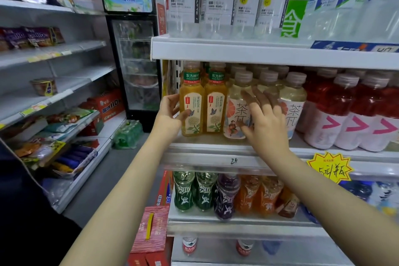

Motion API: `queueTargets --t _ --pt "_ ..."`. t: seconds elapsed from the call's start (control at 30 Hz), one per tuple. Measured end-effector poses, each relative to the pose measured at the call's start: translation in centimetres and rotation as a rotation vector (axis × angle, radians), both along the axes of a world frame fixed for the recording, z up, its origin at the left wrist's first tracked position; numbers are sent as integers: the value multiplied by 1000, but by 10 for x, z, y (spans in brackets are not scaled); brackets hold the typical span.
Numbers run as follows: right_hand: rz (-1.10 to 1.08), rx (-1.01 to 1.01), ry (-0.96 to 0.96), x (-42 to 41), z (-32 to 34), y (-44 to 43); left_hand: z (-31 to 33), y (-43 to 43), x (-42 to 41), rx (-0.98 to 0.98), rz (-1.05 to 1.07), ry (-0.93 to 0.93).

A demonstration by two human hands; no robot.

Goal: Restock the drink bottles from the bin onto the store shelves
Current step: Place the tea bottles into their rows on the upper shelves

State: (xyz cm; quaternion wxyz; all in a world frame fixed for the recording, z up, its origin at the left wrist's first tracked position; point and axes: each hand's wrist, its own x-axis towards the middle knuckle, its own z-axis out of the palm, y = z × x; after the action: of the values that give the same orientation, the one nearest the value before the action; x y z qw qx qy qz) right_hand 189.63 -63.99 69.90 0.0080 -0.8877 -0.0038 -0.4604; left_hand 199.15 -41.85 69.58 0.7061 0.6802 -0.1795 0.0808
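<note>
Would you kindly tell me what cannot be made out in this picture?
In the head view:
The bin: out of frame.
Label of the middle pale tea bottle: hidden by the right hand.
Caps of the electrolyte water bottles: cut off by the top edge.
Contents of the drinks fridge: blurred behind glass.

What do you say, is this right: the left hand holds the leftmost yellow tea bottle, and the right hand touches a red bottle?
Not quite. In the head view the right hand touches a pale tea bottle, not a red one. The left hand does hold the leftmost yellow tea bottle.
</note>
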Motion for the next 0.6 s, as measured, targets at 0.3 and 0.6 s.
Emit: queueTargets --t 0.3,0.6 --pt "6 -21 -37 2 -2 -1 4 -15 3 41 106 6" --pt "7 -42 -32 2 -1 -2 5 -18 -2 69 3 96"
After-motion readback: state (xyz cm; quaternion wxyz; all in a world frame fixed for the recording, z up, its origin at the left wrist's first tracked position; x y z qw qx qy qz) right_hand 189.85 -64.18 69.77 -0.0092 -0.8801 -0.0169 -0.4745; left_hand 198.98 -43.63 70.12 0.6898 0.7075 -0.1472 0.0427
